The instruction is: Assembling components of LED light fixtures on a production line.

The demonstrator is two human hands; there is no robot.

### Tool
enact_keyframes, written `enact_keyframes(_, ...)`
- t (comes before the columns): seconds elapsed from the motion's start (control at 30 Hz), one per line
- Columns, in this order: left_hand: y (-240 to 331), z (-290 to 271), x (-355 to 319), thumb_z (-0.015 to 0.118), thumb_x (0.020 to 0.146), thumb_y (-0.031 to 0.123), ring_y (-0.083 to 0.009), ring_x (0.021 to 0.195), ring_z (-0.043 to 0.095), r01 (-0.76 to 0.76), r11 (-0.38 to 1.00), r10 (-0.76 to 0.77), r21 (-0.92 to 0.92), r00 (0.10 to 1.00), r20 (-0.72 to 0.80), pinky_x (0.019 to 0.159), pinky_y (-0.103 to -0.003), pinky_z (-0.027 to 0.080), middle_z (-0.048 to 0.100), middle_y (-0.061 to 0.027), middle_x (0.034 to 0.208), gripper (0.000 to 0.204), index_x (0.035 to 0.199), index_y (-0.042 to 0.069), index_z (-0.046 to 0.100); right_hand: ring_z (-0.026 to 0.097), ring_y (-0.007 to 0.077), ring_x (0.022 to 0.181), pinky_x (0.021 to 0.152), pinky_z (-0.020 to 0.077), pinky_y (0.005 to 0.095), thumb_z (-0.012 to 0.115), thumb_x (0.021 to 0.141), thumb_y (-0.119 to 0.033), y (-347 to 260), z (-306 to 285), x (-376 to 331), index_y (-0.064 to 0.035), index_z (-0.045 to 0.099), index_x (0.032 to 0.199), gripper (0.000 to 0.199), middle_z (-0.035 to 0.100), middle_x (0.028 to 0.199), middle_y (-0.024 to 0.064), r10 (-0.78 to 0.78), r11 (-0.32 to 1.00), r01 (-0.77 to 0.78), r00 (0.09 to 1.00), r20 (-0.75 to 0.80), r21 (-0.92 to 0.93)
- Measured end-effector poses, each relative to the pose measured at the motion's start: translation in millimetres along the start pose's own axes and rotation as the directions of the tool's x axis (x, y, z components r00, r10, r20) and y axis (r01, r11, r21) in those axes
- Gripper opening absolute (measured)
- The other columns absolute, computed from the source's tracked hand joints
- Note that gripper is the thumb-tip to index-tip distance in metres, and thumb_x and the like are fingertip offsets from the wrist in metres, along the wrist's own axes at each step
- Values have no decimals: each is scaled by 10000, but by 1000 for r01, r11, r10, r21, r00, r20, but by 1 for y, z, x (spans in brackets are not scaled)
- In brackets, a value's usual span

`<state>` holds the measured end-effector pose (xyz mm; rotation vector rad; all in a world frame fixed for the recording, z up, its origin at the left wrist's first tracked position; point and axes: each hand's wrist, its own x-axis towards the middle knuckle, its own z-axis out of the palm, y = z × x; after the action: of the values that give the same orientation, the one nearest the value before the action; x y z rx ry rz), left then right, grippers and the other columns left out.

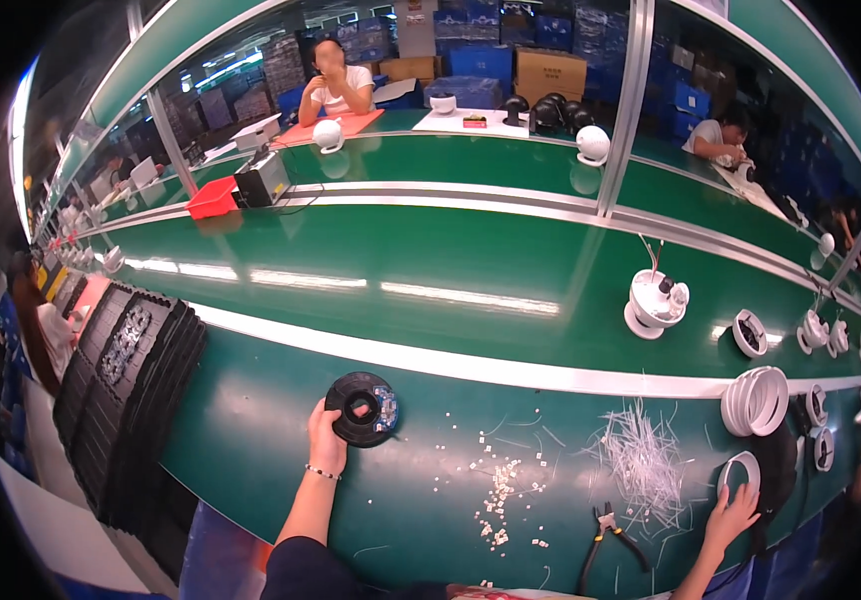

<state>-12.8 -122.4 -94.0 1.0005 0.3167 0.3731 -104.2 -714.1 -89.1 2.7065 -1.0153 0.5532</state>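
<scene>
My left hand (327,440) grips a round black plastic housing (353,432) by its left edge, holding it above the near green table. The housing has a hole in its middle, and a blue circuit board (385,408) sits on its right side. At the right, my right hand (731,518) has its thumb and fingers at the lower rim of a white plastic ring (727,470). A stack of similar white rings (737,408) stands just beyond it. Left of this hand lie wire cutters (603,530) with black and yellow handles, jaws pointing away.
Clear plastic strips (641,460) lie heaped beside small white pieces (501,490). Stacked black trays (121,380) stand at left. Past a white rail (431,366), a green belt (401,250) carries a white round device (657,304). Co-workers (346,90) sit across and alongside.
</scene>
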Motion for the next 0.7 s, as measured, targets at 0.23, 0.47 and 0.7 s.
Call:
enact_keyframes(0.23, -3, -4, -1, 359, 757, 11, -193, 923, 548, -4, 1000, 5, 28, 1000, -20, 815, -305, 449, 548, -105, 996, 284, 1016, -24, 471, 524, 273, 956, 971, 189, 557, 477, 836, -212, 5, 33, 2, -65, 617, 874, 206, 596, 922, 89, -21, 993, 28, 998, -58, 112)
enact_keyframes(0.47, -2, 2, -2, 374, 770, 9, -179, 937, 536, -33, 999, 33, 12, 999, -3, 828, -291, 433, 550, -94, 1006, 277, 1026, -20, 475, 552, 280, 707, 695, 412, 379, 505, 815, -77, 18, -14, 1, -8, 599, 829, 117, 599, 761, 116, -16, 943, 143, 922, -386, 302)
enact_keyframes(0.7, -3, 21, 0, 419, 794, 7, -161, 933, 529, -31, 1000, 30, 5, 986, 166, 838, -282, 419, 552, -84, 1006, 255, 1040, -26, 479, 542, 403, 854, 742, 420, 451, 653, 721, -226, -44, -75, -84, 63, 536, 982, 406, 556, 946, 259, -588, 391, 690, 697, -411, 610)
